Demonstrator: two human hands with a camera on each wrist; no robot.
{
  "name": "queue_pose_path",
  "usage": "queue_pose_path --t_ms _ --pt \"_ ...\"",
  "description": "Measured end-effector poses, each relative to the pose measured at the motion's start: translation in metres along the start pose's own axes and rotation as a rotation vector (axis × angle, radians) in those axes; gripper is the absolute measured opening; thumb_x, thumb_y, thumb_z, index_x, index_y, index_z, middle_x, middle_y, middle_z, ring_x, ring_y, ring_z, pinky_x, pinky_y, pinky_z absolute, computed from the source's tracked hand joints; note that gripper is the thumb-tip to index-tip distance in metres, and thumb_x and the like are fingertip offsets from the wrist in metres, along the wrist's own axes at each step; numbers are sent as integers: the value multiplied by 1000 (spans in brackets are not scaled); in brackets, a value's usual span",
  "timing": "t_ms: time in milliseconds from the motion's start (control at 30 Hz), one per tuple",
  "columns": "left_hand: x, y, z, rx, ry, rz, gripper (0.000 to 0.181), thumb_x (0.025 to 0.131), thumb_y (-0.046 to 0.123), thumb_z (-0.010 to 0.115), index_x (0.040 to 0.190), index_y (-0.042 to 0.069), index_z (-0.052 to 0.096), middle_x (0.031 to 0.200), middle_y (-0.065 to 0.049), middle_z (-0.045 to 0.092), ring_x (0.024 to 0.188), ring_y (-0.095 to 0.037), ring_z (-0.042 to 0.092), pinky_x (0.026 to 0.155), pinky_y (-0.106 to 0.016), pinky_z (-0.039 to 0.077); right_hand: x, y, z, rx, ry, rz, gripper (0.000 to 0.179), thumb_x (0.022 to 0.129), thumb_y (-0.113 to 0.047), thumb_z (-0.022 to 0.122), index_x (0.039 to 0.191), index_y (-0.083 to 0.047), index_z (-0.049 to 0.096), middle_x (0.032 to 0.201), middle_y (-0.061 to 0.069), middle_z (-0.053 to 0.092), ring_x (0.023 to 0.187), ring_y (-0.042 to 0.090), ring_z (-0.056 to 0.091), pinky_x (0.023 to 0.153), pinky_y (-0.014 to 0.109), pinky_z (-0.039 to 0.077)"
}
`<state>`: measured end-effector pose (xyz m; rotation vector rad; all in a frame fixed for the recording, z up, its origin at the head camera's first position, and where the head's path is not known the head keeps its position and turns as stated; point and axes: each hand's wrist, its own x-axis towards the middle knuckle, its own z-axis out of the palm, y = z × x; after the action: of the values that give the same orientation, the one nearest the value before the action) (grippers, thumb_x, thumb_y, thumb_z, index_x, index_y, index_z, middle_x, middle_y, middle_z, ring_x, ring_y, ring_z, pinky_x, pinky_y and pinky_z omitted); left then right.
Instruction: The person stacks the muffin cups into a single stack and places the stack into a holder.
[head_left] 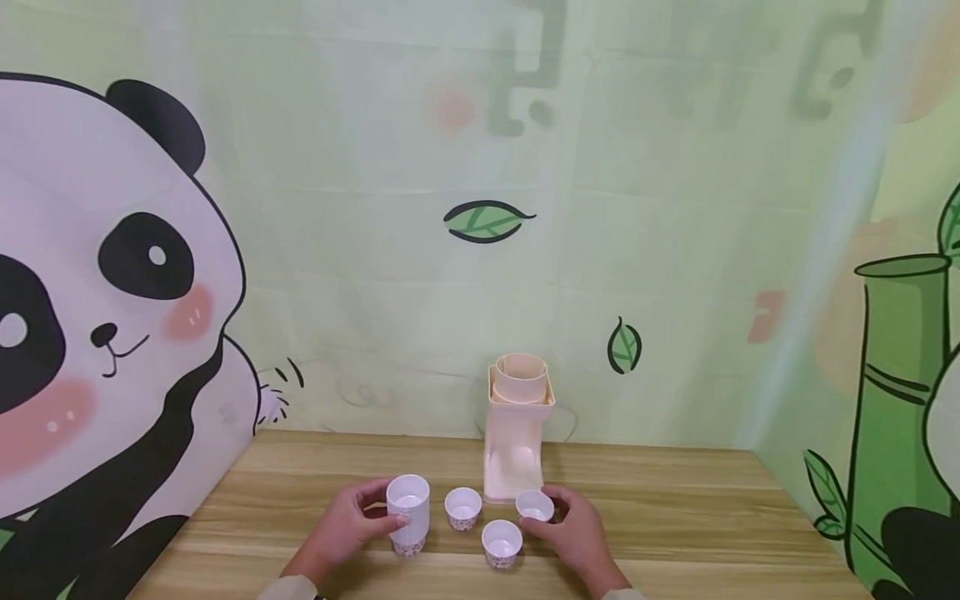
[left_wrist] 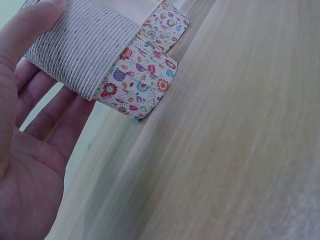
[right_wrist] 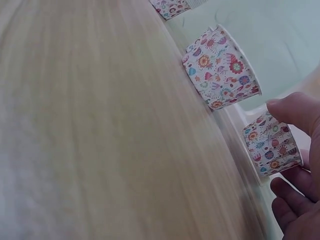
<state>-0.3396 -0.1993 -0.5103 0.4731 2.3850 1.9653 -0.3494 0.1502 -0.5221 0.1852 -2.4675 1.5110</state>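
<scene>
My left hand [head_left: 339,532] grips a tall stack of nested white paper cups [head_left: 409,510] between thumb and fingers. In the left wrist view, the stack's many rims [left_wrist: 87,45] show as ridges, and its bottom cup has a colourful floral print. My right hand [head_left: 576,532] pinches a small floral paper cup [head_left: 535,505], its thumb at the rim in the right wrist view. Between the hands, two more floral cups stand upright, a farther cup [head_left: 463,509] beside the stack and a nearer cup [head_left: 502,544] left of my right thumb.
Behind the cups, a pale pink stand [head_left: 513,454] rises from the wooden table [head_left: 675,500], with a round pink cylinder [head_left: 521,379] in its square top. A green printed backdrop [head_left: 360,275] with a panda and bamboo closes off the back and sides.
</scene>
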Motion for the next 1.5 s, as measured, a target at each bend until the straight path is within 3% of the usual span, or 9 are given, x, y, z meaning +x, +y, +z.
queue_pose_path --t_ms 233,367,600,733,1133,1500 --pt "-1 2 0 -1 -1 -5 60 73 20 80 126 5 57 118 -16 63 104 -26 62 83 -26 55 -4 -5 -2 40 0 8 62 63 -26 87 113 0 63 105 11 68 99 22 61 78 22 50" --pt "-1 2 0 -1 -3 -5 60 73 20 81 126 5 57 117 -15 63 104 -27 62 83 -26 55 -6 -9 -3 87 -4 12 60 62 -24 88 112 -1 63 100 11 68 92 19 62 74 20 50" --pt "0 2 0 -1 -3 0 58 73 19 80 125 5 58 116 -16 63 101 -26 63 80 -26 55 -25 -52 -13 245 -78 16 57 70 -9 82 115 11 56 106 27 63 97 35 63 75 22 55" --pt "1 2 0 -5 -5 2 57 73 19 80 124 5 58 116 -17 63 101 -26 63 81 -27 56 -29 -59 -13 238 -81 17 55 70 -9 82 115 11 56 105 26 64 97 35 62 75 20 55" --pt "0 2 0 -7 -3 8 58 73 19 81 124 5 58 116 -16 63 102 -26 62 82 -25 55 -17 -31 0 215 -67 2 59 67 -17 85 116 4 59 103 16 66 97 24 62 75 23 55" --pt "-1 3 1 -10 -2 6 59 73 19 80 125 5 57 117 -16 63 102 -25 62 83 -25 54 -15 -38 -3 237 -76 30 63 66 -23 86 118 0 59 105 14 66 99 22 60 78 21 54"
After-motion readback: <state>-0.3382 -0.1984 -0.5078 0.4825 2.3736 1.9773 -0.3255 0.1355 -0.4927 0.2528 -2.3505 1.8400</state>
